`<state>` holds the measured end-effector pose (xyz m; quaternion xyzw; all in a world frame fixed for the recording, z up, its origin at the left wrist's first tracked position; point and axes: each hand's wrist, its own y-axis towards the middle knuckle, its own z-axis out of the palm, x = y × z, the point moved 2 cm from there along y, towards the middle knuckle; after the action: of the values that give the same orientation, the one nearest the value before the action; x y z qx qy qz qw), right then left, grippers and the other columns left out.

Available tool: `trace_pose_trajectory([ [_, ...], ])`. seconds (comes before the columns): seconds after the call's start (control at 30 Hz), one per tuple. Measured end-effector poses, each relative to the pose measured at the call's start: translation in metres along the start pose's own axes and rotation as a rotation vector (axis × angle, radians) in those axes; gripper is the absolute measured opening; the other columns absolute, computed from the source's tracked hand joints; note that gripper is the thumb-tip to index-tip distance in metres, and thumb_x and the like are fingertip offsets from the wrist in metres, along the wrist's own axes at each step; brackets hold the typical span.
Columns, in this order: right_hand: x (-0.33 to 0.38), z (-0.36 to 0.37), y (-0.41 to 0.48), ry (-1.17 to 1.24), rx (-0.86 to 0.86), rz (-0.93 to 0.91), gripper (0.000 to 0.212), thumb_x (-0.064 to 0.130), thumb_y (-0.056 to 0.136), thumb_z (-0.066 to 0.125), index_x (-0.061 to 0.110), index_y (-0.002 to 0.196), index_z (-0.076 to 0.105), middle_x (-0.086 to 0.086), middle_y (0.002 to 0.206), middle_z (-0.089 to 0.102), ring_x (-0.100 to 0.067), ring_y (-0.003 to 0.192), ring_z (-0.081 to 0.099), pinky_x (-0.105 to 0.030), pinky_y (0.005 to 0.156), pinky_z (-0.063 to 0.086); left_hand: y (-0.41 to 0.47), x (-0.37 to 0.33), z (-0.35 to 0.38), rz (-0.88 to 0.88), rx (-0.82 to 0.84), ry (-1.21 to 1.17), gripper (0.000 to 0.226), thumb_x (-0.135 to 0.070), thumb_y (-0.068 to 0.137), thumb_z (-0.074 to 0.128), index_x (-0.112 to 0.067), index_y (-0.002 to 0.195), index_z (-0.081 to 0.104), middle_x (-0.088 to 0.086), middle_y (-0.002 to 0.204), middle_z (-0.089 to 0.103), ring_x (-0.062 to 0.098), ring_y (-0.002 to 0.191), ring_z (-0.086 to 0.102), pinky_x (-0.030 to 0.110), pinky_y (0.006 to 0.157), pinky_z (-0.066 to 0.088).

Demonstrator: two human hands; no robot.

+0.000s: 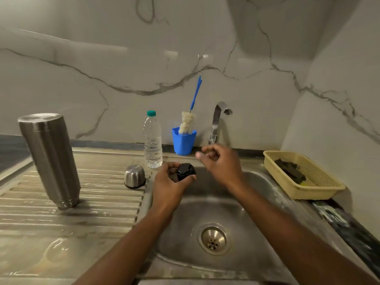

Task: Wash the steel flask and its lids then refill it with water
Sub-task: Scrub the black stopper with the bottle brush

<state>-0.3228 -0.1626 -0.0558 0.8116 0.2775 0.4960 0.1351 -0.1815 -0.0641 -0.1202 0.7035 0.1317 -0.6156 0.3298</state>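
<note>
The right hand (222,163) was motion-blurred; whether its fingers pinched anything could not be told. The left hand (167,182) hid the lower part of the black lid (185,170). The dark pieces (290,170) in the basket (318,192) near the bench's right edge were too indistinct to name

Yellow basket (308,190) at far right, dark object (290,170) inside; capped plastic bottle (152,140) upright just beside blue cup (183,142).
</note>
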Motion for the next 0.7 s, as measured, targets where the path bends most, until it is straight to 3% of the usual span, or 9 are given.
trace_pose_trajectory([
  [0.1, 0.036, 0.015, 0.06, 0.038, 0.01, 0.076, 0.057, 0.048, 0.085, 0.081, 0.016, 0.128, 0.062, 0.008, 0.095, 0.066, -0.012, 0.075, 0.071, -0.036, 0.072, 0.064, 0.002, 0.002, -0.005, -0.011, -0.035, -0.087, 0.045, -0.016, 0.078, 0.091, -0.03, 0.113, 0.065, -0.008, 0.107, 0.075, 0.0, 0.094, 0.073, 0.021, 0.082, 0.059],
  [0.2, 0.065, 0.024, 0.115, 0.019, -0.015, 0.162, 0.074, 0.052, 0.084, 0.079, 0.012, 0.139, 0.052, -0.001, 0.124, 0.06, -0.024, 0.101, 0.072, -0.042, 0.085, 0.062, 0.003, 0.001, -0.006, -0.001, -0.049, -0.12, 0.045, -0.016, 0.078, 0.09, -0.036, 0.111, 0.066, -0.009, 0.109, 0.074, 0.003, 0.099, 0.073, 0.029, 0.088, 0.06],
  [0.37, 0.081, 0.028, 0.167, -0.161, 0.053, 0.279, 0.058, 0.057, 0.092, 0.068, 0.01, 0.124, 0.058, -0.004, 0.114, 0.066, -0.022, 0.088, 0.066, -0.028, 0.053, 0.045, 0.002, -0.001, -0.004, 0.031, -0.039, -0.072, 0.044, -0.012, 0.079, 0.089, -0.032, 0.111, 0.067, -0.01, 0.105, 0.075, -0.006, 0.09, 0.071, 0.012, 0.075, 0.056],
  [0.53, 0.061, 0.04, 0.181, -0.162, 0.103, 0.334, 0.035, 0.033, 0.101, 0.059, 0.006, 0.123, 0.058, -0.01, 0.117, 0.068, -0.024, 0.08, 0.068, -0.032, 0.066, 0.061, 0.003, 0.0, -0.006, 0.028, -0.058, -0.026, 0.044, -0.016, 0.078, 0.09, -0.036, 0.108, 0.066, -0.013, 0.104, 0.074, -0.009, 0.09, 0.068, 0.012, 0.074, 0.055],
  [0.7, 0.073, 0.029, 0.19, -0.163, 0.023, 0.217, 0.028, 0.03, 0.101, 0.058, 0.004, 0.11, 0.063, -0.013, 0.108, 0.073, -0.028, 0.071, 0.074, -0.037, 0.066, 0.065, 0.003, 0.003, -0.006, 0.014, -0.086, -0.024, 0.043, -0.018, 0.076, 0.091, -0.036, 0.107, 0.066, -0.014, 0.102, 0.074, -0.008, 0.088, 0.068, 0.021, 0.08, 0.055],
])
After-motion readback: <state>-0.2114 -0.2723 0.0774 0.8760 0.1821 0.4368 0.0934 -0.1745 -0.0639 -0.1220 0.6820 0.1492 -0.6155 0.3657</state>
